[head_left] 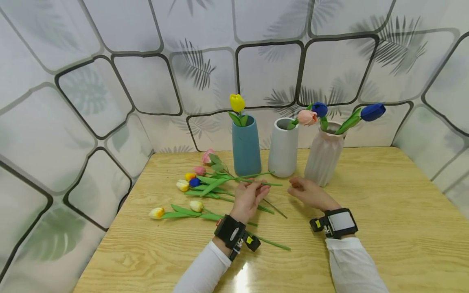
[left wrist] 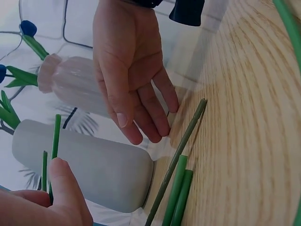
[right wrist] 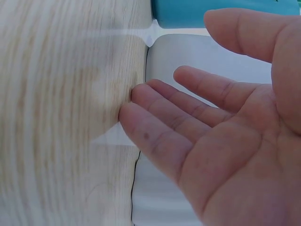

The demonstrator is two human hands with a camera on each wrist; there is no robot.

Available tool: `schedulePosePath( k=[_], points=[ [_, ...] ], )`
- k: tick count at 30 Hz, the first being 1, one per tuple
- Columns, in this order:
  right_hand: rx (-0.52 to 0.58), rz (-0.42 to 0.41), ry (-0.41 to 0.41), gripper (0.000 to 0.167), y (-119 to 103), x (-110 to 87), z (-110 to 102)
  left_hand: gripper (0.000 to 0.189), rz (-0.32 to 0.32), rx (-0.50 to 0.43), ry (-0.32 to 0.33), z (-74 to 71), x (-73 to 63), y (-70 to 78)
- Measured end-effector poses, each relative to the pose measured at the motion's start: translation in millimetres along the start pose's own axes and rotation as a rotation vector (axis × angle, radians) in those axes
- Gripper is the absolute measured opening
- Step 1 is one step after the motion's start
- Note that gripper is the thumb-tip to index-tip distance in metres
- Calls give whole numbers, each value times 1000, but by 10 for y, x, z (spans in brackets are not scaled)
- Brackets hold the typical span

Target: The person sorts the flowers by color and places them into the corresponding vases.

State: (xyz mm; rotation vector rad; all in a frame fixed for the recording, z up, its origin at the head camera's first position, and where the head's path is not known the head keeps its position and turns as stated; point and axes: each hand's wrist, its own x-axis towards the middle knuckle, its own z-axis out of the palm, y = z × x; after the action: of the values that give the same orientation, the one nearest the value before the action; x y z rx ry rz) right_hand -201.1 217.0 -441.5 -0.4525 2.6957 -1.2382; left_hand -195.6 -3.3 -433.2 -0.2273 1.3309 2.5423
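Observation:
My left hand [head_left: 247, 197] pinches green tulip stems [left wrist: 55, 136] between thumb and fingers, over the pile of artificial flowers; which blooms they belong to cannot be told. Beyond it lie pink tulips [head_left: 200, 171], a blue one [head_left: 194, 182] and a white one [head_left: 182, 185]. My right hand [head_left: 311, 193] holds nothing; its fingers are relaxed, palm turned inward, near the bases of the white vase [head_left: 283, 154] and the ribbed pale-pink vase [head_left: 324, 160]. A peach tulip [head_left: 307, 117] leans out of the white vase. Blue tulips [head_left: 373, 112] stand in the ribbed one.
At the left of the row stands a teal vase [head_left: 246, 150] with a yellow tulip [head_left: 237, 103]. Two yellow-white tulips [head_left: 156, 213] lie nearer the front on the wooden table [head_left: 395, 228]. A patterned curtain [head_left: 271, 73] closes off the back and sides.

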Motion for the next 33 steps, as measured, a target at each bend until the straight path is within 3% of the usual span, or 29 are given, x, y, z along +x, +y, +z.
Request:
schedulePosePath(
  k=[12, 20, 33],
  points=[
    [-9, 8, -12, 48, 45, 17, 4, 20, 30, 65, -103, 90, -87, -8],
    [-13, -5, -7, 46, 56, 27, 14, 19, 24, 99, -120, 112, -112, -14],
    [1, -12, -17, 47, 47, 16, -4, 12, 55, 62, -321, 130, -147, -11]
  ],
)
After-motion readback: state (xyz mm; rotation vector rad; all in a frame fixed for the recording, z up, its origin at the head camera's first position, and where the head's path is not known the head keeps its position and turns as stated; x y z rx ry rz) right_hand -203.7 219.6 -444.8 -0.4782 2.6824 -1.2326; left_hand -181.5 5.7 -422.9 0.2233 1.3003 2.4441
